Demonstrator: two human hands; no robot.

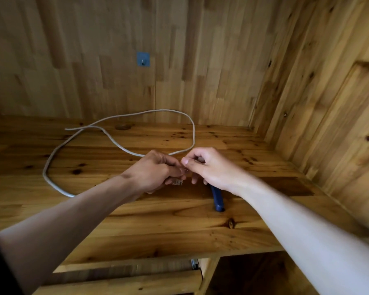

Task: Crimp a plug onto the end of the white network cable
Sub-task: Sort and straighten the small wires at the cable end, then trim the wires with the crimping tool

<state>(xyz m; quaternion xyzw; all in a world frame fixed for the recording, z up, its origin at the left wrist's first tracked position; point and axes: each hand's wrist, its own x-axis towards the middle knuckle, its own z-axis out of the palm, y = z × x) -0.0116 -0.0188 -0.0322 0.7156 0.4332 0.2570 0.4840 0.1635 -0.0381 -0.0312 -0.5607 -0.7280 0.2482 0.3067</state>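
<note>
The white network cable (115,143) lies in a wide loop on the wooden desk (158,226), its near end running in between my two hands. My left hand (153,171) is closed over that cable end, and a clear plug (177,182) shows under its fingers. My right hand (211,169) is closed too, fingertips meeting the left hand's at the cable end. Under my right hand lies a crimping tool, of which only the blue handle (218,200) shows. The exact cable tip is hidden by my fingers.
A wooden wall stands behind the desk with a small blue hook (143,58) on it. A wooden side panel (317,103) closes off the right. Below the desk's front edge are a drawer (126,279) and an open gap.
</note>
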